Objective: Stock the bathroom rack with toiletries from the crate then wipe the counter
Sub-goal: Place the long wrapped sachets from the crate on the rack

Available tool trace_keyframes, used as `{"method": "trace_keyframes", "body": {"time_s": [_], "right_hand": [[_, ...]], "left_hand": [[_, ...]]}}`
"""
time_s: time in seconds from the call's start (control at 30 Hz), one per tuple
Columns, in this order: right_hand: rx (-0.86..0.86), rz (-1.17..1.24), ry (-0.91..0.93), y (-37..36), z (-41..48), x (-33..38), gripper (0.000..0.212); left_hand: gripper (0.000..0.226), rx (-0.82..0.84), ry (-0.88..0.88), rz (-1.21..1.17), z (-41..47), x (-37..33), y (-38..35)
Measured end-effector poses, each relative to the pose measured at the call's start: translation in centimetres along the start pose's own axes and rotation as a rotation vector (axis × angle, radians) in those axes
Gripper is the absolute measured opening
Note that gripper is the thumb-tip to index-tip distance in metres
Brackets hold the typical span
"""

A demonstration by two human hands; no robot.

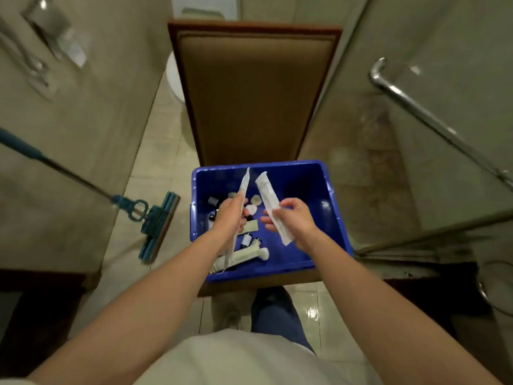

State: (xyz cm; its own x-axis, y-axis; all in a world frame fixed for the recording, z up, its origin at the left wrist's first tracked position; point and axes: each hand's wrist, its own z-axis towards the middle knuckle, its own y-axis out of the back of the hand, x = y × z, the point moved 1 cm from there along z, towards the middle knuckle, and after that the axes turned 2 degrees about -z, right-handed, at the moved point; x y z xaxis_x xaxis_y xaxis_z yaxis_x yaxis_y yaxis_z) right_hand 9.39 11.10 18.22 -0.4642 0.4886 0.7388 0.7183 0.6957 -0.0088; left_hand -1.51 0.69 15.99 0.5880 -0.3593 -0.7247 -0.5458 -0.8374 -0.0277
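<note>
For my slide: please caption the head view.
Above the blue crate on a chair, left hand holds a thin packet, right hand a wider packet.

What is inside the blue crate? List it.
On the blue crate floor: small bottles, round pale pieces, a flat sachet, white tubes. The left hand and right hand, each holding a white packet, cover part of it.

No text can be read here.
The wide white packet [268, 200] in the right hand [291, 220] bears a dark line of print near its far end, blurred past reading. The slim packet [244, 183] in the left hand [231, 215] shows only its edge. Labels on the small bottles [246, 240] in the blue crate [305, 173] are too small.
</note>
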Motion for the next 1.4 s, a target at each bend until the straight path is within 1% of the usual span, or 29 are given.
{"method": "trace_keyframes", "body": {"time_s": [0.07,0.13,0.17,0.23,0.33,0.47,0.6,0.73,0.9,1.03,1.13,1.2,1.3,1.33,1.4], "right_hand": [[-0.048,0.072,0.03,0.7,-2.3,0.2,0.043],[-0.059,0.099,0.067,1.5,-4.5,0.7,0.062],[-0.061,0.093,0.086,1.9,-5.5,1.0,0.064],[-0.074,0.095,0.124,2.7,-7.5,1.7,0.052],[-0.132,0.25,0.125,3.9,-10.0,2.2,0.038],[-0.192,0.387,0.115,5.7,-13.1,2.3,0.036],[-0.317,0.418,0.166,8.5,-16.0,3.3,0.037],[-0.43,0.445,0.252,11.6,-18.9,4.3,0.036],[-0.499,0.468,0.338,15.2,-22.2,4.3,0.052],[-0.534,0.506,0.431,19.1,-25.1,3.3,0.054],[-0.595,0.552,0.481,22.3,-27.9,2.0,0.046],[-0.653,0.591,0.493,24.5,-30.2,1.0,0.032],[-0.745,0.642,0.46,27.8,-33.3,-1.3,0.012],[-0.77,0.66,0.445,28.9,-34.4,-2.2,0.01],[-0.814,0.698,0.426,30.9,-36.5,-4.0,0.016]], "left_hand": [[0.034,0.041,-0.051,0.049,-1.8,-1.1,-0.7],[0.033,0.096,-0.108,0.092,-3.6,-2.1,-1.3],[0.033,0.128,-0.142,0.106,-4.5,-2.5,-1.6],[0.03,0.184,-0.194,0.101,-6.2,-3.4,-2.2],[0.025,0.245,-0.25,0.127,-8.2,-4.7,-3.5],[0.012,0.315,-0.321,0.164,-10.4,-6.4,-5.9],[0.018,0.415,-0.345,0.205,-12.6,-7.6,-8.9],[0.021,0.518,-0.31,0.257,-15.3,-8.8,-12.0],[0.005,0.667,-0.236,0.24,-19.1,-9.3,-16.3],[0.013,0.762,-0.246,0.231,-22.1,-8.6,-20.6],[0.017,0.825,-0.209,0.239,-24.4,-7.7,-24.3],[0.017,0.875,-0.162,0.275,-26.3,-6.8,-26.6],[0.012,0.936,-0.115,0.332,-29.3,-4.8,-30.0],[0.009,0.95,-0.105,0.35,-30.4,-4.0,-31.1],[0.01,0.98,-0.101,0.393,-32.6,-2.1,-33.4]]}}
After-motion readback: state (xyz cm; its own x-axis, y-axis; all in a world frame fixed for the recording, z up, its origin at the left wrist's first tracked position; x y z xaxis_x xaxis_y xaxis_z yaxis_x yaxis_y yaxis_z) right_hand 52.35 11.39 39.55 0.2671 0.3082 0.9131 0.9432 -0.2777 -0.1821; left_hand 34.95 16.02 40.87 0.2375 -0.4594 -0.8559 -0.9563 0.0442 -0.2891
